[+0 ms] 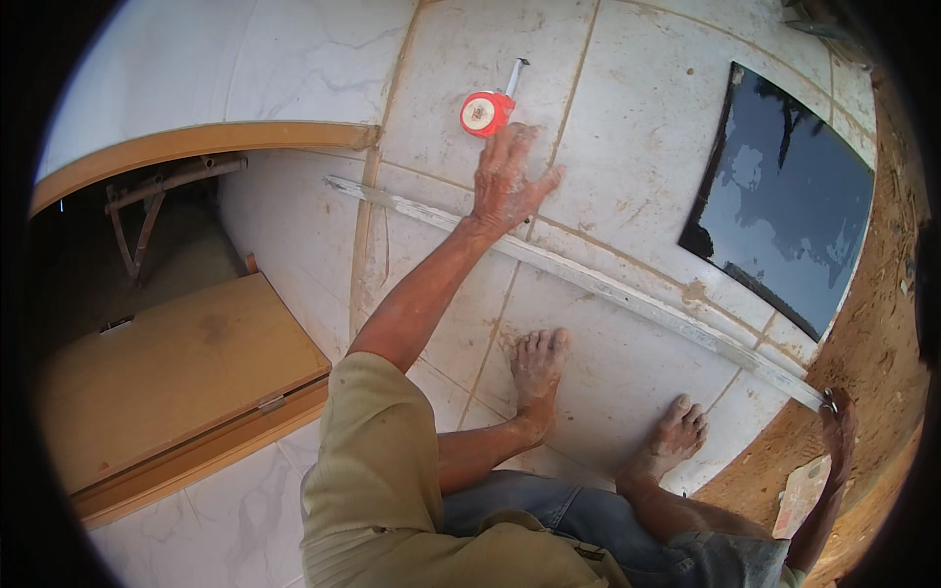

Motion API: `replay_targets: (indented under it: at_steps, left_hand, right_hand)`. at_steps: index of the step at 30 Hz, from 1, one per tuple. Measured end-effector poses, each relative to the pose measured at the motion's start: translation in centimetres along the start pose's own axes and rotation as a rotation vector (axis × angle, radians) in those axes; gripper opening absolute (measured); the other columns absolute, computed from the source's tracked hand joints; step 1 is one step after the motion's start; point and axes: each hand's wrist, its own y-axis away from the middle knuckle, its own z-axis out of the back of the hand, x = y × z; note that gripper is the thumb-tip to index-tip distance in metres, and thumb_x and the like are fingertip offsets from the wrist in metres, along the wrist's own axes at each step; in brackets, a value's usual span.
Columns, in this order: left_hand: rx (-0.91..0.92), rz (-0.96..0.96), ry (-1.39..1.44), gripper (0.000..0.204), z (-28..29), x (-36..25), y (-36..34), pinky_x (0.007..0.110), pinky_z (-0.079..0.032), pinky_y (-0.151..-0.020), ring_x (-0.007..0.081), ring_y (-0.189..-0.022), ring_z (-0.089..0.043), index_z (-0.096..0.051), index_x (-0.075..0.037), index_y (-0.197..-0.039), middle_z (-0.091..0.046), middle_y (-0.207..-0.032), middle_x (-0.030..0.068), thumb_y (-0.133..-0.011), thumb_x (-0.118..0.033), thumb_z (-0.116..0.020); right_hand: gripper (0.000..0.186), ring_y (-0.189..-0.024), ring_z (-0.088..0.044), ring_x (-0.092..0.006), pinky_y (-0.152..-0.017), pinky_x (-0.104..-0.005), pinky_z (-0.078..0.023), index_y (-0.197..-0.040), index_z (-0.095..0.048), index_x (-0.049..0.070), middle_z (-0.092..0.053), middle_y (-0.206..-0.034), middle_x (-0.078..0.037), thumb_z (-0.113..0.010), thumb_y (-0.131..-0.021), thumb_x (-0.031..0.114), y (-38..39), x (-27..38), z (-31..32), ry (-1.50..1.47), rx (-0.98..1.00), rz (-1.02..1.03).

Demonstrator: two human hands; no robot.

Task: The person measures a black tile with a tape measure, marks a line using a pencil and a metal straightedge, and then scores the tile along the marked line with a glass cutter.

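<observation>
My left hand (pixel 510 181) is open over the pale tiled floor, thumb spread and fingers stretched to the lower edge of a red tape measure (pixel 479 115). A short length of its blade sticks out; whether my fingertips touch the case, I cannot tell. Beneath my left wrist a long whitish straightedge bar (pixel 608 282) runs diagonally across the tiles. At its far right end my right hand (pixel 838 426) has its fingers closed by the bar's tip. Something small, dark and shiny shows at those fingertips, too small to name.
A dark glossy rectangular panel (pixel 784 196) lies on the tiles at the right. Bare brown soil (pixel 887 294) borders the floor there. My bare feet (pixel 539 377) stand near the bar. On the left are a wooden door panel (pixel 186 372) and a wood-edged opening.
</observation>
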Motion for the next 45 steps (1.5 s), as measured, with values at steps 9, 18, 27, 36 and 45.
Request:
replay_targets:
  at_steps: [9,18,27,36,45]
  left_hand:
    - [0.604,-0.395,0.17,0.059,-0.1,-6.4,8.4,0.044,-0.047,-0.091,0.0332,-0.105,-0.057,-0.061,-0.003,-0.121,-0.057,-0.114,0.0149,-0.074,-0.033,-0.082]
    - [0.44,-0.424,0.329,0.044,2.7,-10.9,3.4,0.04,-0.051,-0.07,0.0291,-0.081,-0.061,-0.065,-0.001,-0.109,-0.057,-0.089,0.0112,-0.069,-0.016,-0.078]
    - [0.278,-0.335,0.694,0.05,3.8,-29.4,-1.2,0.037,-0.053,-0.063,0.0294,-0.075,-0.063,-0.061,0.004,-0.115,-0.061,-0.089,0.0148,-0.07,-0.006,-0.081]
    - [0.294,-0.355,0.951,0.049,9.7,-45.7,-9.8,0.038,-0.054,-0.057,0.0287,-0.075,-0.066,-0.056,0.013,-0.113,-0.058,-0.09,0.0192,-0.077,-0.014,-0.073]
    - [0.202,-0.511,1.149,0.052,13.9,-56.4,-11.4,0.037,-0.053,-0.071,0.0254,-0.086,-0.064,-0.054,0.015,-0.118,-0.06,-0.094,0.019,-0.082,-0.019,-0.068]
  right_hand:
    - [0.023,-0.091,-0.068,-0.0374,-0.081,-0.0422,-0.053,-0.104,-0.068,0.001,-0.069,-0.1,-0.021,-0.063,-0.082,0.007,0.5,-3.3,0.1,0.077,-0.134,-0.068]
    - [0.029,-0.098,-0.067,-0.032,-0.084,-0.0359,-0.052,-0.115,-0.066,-0.001,-0.068,-0.111,-0.013,-0.06,-0.091,0.015,2.5,4.0,7.5,0.193,-0.24,-0.181]
    - [0.04,-0.092,-0.051,-0.0166,-0.079,-0.0335,-0.044,-0.129,-0.06,0.0,-0.057,-0.109,-0.009,-0.058,-0.1,0.028,13.6,3.4,11.8,-0.061,-1.381,-0.268]
    - [0.051,-0.095,-0.055,-0.015,-0.084,-0.0291,-0.045,-0.131,-0.058,-0.001,-0.06,-0.118,-0.01,-0.05,-0.102,0.041,12.9,19.1,8.2,-1.027,-1.051,0.287]
    - [0.04,-0.089,-0.06,-0.0153,-0.078,-0.0299,-0.05,-0.116,-0.062,0.002,-0.062,-0.105,-0.01,-0.056,-0.097,0.036,15.9,23.6,19.4,-0.835,-1.118,0.613]
